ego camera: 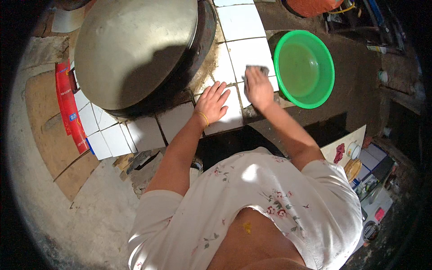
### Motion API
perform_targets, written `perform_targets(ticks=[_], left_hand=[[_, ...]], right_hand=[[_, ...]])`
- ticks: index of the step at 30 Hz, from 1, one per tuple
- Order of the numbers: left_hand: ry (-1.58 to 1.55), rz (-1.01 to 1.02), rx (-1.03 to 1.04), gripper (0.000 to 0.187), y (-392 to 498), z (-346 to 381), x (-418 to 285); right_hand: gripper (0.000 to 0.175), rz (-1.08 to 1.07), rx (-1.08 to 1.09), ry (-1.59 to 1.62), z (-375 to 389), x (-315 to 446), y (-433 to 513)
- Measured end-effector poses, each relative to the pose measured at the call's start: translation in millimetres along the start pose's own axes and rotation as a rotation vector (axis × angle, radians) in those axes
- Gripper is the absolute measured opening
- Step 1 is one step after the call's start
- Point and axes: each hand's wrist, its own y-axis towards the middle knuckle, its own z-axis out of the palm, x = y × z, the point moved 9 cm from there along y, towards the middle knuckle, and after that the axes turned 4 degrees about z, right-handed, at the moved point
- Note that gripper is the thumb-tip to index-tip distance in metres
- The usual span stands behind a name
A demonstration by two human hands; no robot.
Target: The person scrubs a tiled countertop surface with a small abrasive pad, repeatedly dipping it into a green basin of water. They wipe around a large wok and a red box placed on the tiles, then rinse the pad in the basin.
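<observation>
My right hand (259, 88) is closed over a dark grey cloth (262, 70), which lies against the white tiled surface (248, 52) just left of a green plastic basin (332, 77). Cloudy, brownish liquid stands in the basin. My left hand (213, 103), with a yellow band at its wrist, rests flat on the tiles with its fingers spread and holds nothing. Beyond it, to the upper left, a large round metal lid (135, 44) covers a dark-rimmed vessel set in the tiled top. Brown dirt marks the tiles beside that rim.
Red printed packaging (69, 104) and flattened brown cardboard (42, 111) lie at the left. An orange-red object (312, 6) is at the upper right. At the lower right, a pale board (332, 150) bears a white cup (353, 150) and a dark red cloth (339, 153).
</observation>
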Motion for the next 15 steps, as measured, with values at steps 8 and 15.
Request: perform_targets(ticks=[8, 15], left_hand=[[-0.05, 0.038, -0.029, 0.061, 9.8, 2.4, -5.0], [-0.062, -0.002, -0.022, 0.059, 0.1, 1.5, 0.4]], right_hand=[[0.029, 0.141, -0.126, -0.026, 9.3, -38.6, 86.8], [0.035, -0.041, 0.037, 0.06, 1.8, 30.4, -9.5]])
